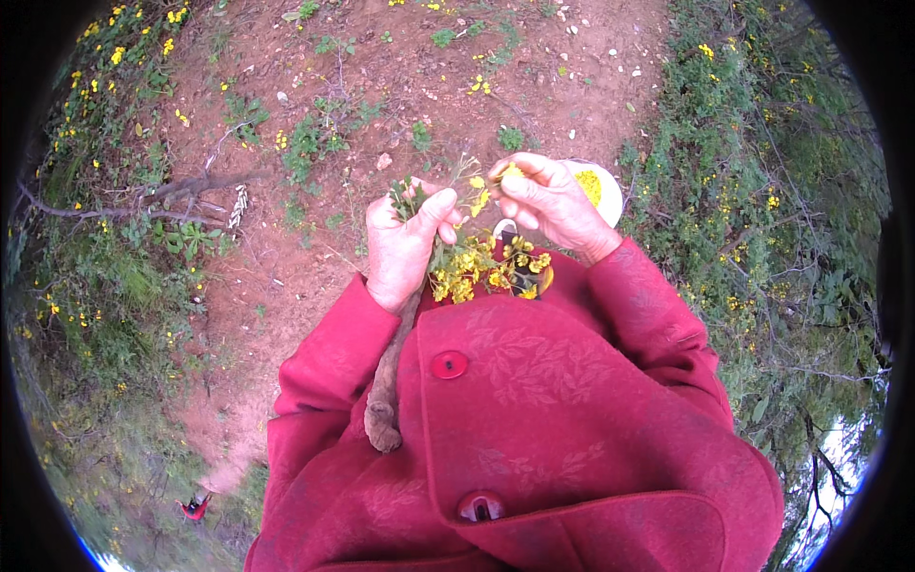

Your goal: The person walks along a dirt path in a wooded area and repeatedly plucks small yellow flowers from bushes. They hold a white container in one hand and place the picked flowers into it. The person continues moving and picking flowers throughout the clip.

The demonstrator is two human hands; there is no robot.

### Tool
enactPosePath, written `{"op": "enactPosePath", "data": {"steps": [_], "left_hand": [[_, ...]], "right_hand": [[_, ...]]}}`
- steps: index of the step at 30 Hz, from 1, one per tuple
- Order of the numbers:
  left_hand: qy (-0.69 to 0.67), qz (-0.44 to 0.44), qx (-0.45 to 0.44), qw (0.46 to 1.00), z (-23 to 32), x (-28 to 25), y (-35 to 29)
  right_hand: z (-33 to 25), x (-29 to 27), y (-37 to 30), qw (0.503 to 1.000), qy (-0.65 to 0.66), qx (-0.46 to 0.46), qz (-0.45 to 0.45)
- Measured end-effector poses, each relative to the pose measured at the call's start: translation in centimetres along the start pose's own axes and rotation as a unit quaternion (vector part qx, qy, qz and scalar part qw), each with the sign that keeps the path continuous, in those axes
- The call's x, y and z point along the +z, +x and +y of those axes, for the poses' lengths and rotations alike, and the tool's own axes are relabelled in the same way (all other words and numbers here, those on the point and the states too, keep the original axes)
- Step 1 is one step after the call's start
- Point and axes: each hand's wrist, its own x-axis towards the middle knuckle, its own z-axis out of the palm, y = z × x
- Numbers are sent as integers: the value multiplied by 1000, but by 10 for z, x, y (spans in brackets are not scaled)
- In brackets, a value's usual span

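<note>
My left hand (405,238) is closed around thin green stems, with small leaves sticking out above the fingers. From those stems a bunch of yellow flowers (462,272) hangs in front of my coat. My right hand (551,202) pinches a yellow blossom (513,171) between thumb and fingertips, just right of a thin flower sprig (479,198). Behind the right wrist stands a white bucket (615,197) with loose yellow petals (589,186) in it, partly hidden by the hand. A rough brown stick (383,405) runs down from below my left hand against the coat.
Reddish bare soil (419,95) with pebbles and small weeds lies ahead. Dense green bushes with yellow flowers (762,191) line the right side, and more grow at the left. A dry fallen branch (181,195) lies at the left. Something red (194,507) shows far off at lower left.
</note>
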Motion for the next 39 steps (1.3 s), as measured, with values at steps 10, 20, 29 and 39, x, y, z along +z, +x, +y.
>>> {"op": "enactPosePath", "data": {"steps": [10,20,29,39], "left_hand": [[53,-8,18,998,-3,-1,1],[86,40,58,994,-4,2,2],[0,95,92,991,-5,-2,1],[-86,49,-50,994,-2,-4,4]], "right_hand": [[2,11,14,999,-40,-10,-5],[7,23,8,998,-59,-18,-8],[4,27,2,994,-23,-69,78],[1,25,9,998,-54,-20,-1]]}}
